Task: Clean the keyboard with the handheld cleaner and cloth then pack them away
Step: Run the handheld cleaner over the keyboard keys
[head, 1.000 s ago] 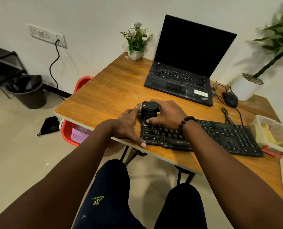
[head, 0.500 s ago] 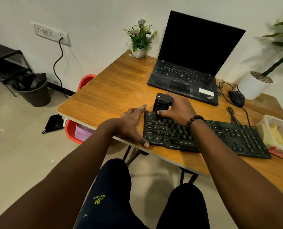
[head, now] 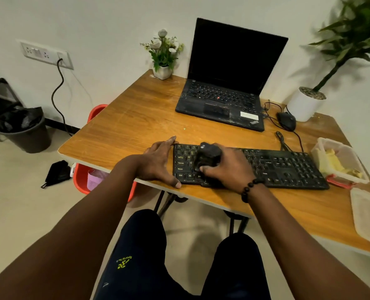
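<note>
Grip of right hand clenches a blurred, seemingly boxy black cleaner on the matte keyboard; left hand lies flat, released.

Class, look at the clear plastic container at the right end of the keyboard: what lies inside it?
Inside the clear plastic container lies crumpled yellow cloth-like material. Its near wall blurs the bottom, so anything beneath stays unseen.
</note>
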The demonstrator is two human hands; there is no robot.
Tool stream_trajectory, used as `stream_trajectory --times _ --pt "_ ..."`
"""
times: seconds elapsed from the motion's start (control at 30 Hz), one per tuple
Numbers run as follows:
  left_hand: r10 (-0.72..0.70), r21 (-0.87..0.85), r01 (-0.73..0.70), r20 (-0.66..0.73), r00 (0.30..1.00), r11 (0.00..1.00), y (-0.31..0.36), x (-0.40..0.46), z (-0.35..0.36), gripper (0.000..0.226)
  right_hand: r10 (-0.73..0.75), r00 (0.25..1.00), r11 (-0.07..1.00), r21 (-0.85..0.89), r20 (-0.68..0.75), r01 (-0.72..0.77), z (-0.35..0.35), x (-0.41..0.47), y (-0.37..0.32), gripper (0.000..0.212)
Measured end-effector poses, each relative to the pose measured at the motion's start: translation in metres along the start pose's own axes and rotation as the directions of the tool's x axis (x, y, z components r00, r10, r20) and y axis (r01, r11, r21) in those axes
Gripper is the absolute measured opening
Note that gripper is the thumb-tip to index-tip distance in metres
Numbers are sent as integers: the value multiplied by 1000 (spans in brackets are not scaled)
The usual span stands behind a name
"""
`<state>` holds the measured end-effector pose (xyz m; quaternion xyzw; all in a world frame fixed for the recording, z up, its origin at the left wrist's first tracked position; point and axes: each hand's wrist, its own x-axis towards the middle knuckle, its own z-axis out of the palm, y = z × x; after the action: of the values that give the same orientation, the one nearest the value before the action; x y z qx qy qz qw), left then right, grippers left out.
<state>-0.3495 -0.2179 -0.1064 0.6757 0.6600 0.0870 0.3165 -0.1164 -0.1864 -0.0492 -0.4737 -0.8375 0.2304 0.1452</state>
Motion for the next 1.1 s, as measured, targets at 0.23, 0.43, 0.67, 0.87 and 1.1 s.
stream_trajectory --times 0.23,0.43,0.67,0.87,1.1 --pt "-22 182 -3 136 991 983 23 8 -11 154 135 984 959 265 -120 -100 -13 -22 6 45" --pt "59 363 -105 137 989 926 50 23 -3 151 574 763 619 768 -297 -167 4 -53 33 45" --pt "64 364 -99 108 992 926 52 28 3 152 739 555 573 789 -382 -220 39 -82 45 40" --pt "68 323 -69 14 998 944 51 25 11 154 655 518 735 624 -550 -265 60 -78 22 36" --pt "65 360 -65 12 998 930 54 24 9 152 373 838 888 416 -398 -198 77 -74 -20 34"
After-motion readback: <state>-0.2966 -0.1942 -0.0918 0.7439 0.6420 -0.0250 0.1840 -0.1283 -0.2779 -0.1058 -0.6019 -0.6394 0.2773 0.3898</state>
